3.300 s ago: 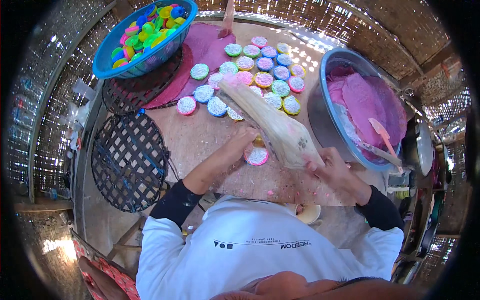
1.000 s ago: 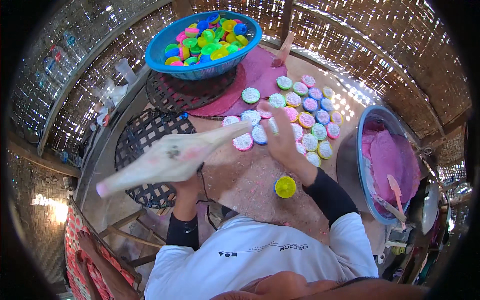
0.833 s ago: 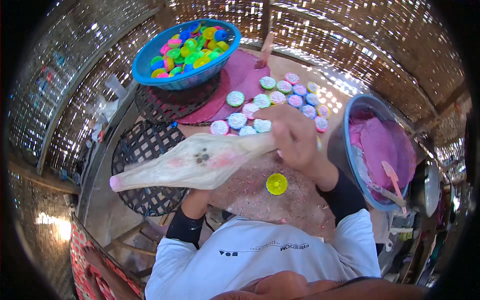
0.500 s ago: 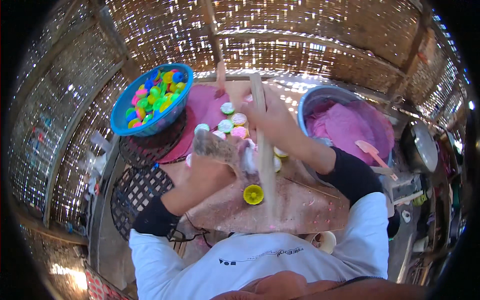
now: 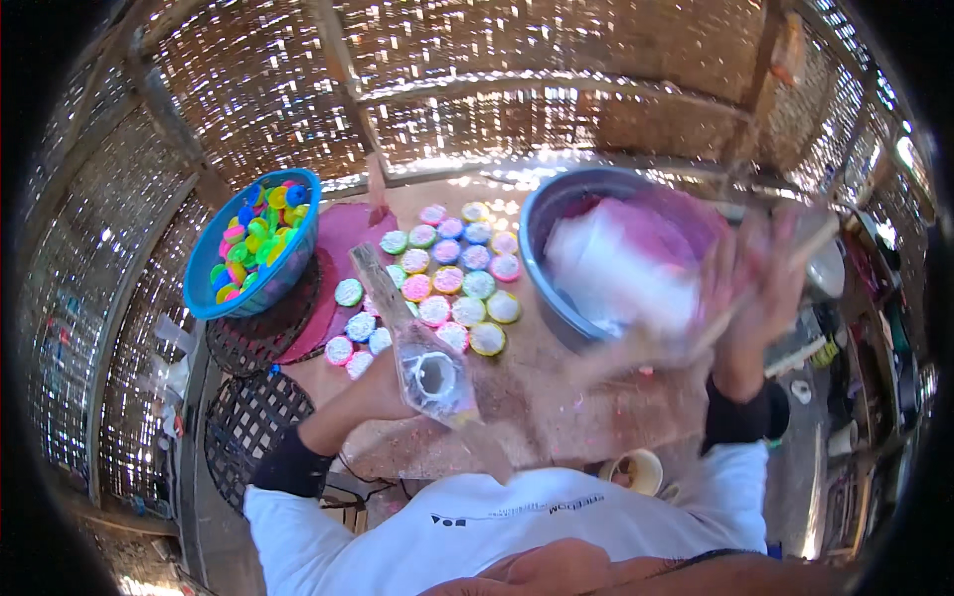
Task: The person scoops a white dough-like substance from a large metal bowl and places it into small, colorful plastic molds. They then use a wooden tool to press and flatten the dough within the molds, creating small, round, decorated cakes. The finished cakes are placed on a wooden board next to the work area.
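My left hand is closed round a wooden paddle-like tool. On the tool's near end is a round whitish ring with a dark hollow. My right hand is out to the right, blurred, gripping a long wooden stick that slants across the near side of a grey-blue basin. In that basin lies pink material, and a white smeared shape shows over it. Beyond my left hand, several small coloured cups with pale, crumbly tops stand in loose rows on the table.
A blue bowl heaped with small bright plastic pieces stands at the far left, above dark woven trays. Pink sheeting lies beside it. A cream bucket sits below the table's front edge. Woven walls enclose the space.
My right hand has swung from the table's middle to the basin, carrying the stick. The left-hand tool now shows its ring. The yellow cup no longer shows at the front. My view has shifted right.
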Demonstrator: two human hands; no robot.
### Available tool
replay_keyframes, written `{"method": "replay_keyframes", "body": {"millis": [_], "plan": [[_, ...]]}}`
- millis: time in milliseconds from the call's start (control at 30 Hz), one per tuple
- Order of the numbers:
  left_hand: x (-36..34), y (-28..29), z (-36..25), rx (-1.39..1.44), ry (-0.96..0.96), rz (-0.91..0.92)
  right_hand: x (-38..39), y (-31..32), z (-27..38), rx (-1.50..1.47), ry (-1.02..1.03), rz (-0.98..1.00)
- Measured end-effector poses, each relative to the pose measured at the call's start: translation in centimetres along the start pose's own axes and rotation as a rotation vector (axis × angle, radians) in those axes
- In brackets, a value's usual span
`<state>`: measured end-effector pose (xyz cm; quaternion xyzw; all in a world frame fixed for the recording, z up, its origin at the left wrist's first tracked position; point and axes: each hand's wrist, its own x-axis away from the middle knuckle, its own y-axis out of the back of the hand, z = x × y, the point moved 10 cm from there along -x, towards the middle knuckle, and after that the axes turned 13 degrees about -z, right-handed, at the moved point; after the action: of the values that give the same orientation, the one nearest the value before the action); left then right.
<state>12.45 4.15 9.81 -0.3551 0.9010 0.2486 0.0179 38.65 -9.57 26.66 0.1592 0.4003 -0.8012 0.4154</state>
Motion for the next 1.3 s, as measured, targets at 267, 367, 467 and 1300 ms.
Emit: {"method": "replay_keyframes", "body": {"millis": [267,367,467,1300], "plan": [[-2.7,4.3,-7.0,1.458,-0.724,-0.801,2.5,1.7,-17.4,-0.312,-0.526,-0.233],[-1.0,10.4,-6.6,1.13,-0.704,-0.975,2.8,4.1,-15.0,0.748,-0.086,0.271],[2.3,9.2,-13.6,0.002,-0.975,-1.275,2.1,11.3,-14.3,1.62,0.251,0.633],[-3.3,6.3,-11.8,-1.102,-0.798,-1.073,5.9,12.9,-20.3,1.541,-0.196,1.406]]}}
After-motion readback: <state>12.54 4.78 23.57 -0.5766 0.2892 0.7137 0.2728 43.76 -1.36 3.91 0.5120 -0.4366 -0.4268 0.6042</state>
